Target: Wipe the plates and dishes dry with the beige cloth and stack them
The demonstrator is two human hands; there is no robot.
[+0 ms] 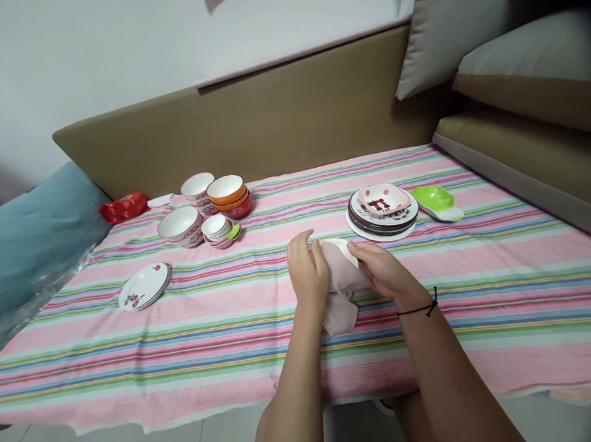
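Between my hands, above the striped cloth, is a white dish [346, 250], mostly covered by a pale pinkish-grey wiping cloth [340, 288]. My right hand [381, 269], with a black cord at the wrist, grips the dish's right edge, its thumb on the white rim. At the left side, my left hand [307, 270] curls against the wiping cloth, thumb bent in and fingers partly behind the dish. The dish's exact shape is hidden. Beyond my right hand stands a stack of plates [383, 225] topped by a pink square bowl [384, 199].
A green leaf-shaped dish [437, 202] lies beside the stack. At left are small floral plates [144, 287], white bowls [180, 226], orange and red bowls [227, 190] and nested small bowls [217, 231]. A red shiny bundle [124, 208] lies farther left. A brown backrest [289, 115] borders the back.
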